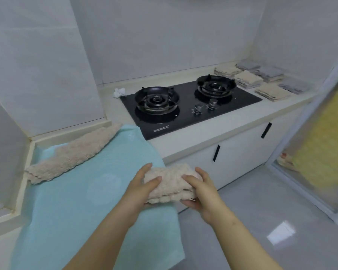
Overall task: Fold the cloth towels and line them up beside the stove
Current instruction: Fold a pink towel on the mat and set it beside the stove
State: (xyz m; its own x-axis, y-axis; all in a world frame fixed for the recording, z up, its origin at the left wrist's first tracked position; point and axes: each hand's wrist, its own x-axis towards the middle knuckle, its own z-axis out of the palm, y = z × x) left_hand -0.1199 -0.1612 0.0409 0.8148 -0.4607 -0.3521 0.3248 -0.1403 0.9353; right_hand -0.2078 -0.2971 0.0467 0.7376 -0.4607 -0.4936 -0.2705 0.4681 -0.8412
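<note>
A folded beige towel (169, 184) is held between both hands above the front edge of a light blue towel (98, 172) spread over the counter. My left hand (142, 184) grips its left side, thumb on top. My right hand (201, 190) grips its right side, fingers underneath. A second beige towel (70, 152) lies unfolded along the back of the blue one. The black two-burner stove (189, 102) sits further along the counter. Right of the stove, several folded beige and grey towels (261, 80) lie in rows.
A crumpled white cloth (119, 92) lies at the stove's back left corner. White cabinet doors with black handles (216, 152) run below the counter. A glossy tiled floor (261, 221) is at the right, with a glass door (320, 143) beyond.
</note>
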